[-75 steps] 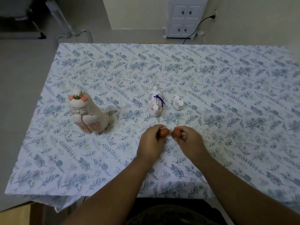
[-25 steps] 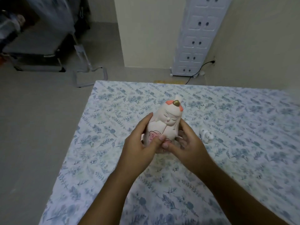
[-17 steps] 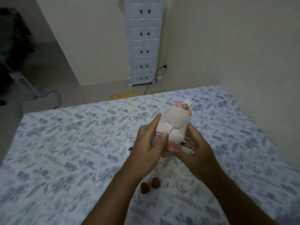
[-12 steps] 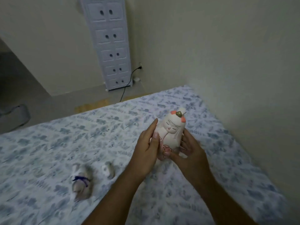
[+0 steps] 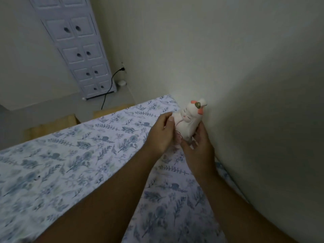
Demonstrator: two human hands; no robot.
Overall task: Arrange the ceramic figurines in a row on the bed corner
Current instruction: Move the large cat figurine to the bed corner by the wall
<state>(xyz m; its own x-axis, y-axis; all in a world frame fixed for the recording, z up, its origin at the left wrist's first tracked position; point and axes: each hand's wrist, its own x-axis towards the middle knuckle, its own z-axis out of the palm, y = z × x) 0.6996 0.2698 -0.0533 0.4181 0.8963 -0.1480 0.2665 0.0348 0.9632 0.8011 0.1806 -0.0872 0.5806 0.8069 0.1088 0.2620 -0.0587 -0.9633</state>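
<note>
Single head-worn view, looking forward and down, tilted so the bed [image 5: 73,155] slants from lower left toward centre. Close over both forearms, which rise from the bottom edge. Wall [image 5: 245,67] filling the right; drawer cabinet [image 5: 77,46] far off, upper left.

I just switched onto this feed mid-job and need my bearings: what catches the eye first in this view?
The white doll figurine, with orange patches and a gold knob on its head, is in the grip of both the left hand and the right hand, leaning towards the wall at the far corner of the bed. The leaf-patterned sheet fills the lower left. A tall white drawer cabinet stands on the floor beyond the bed.
</note>
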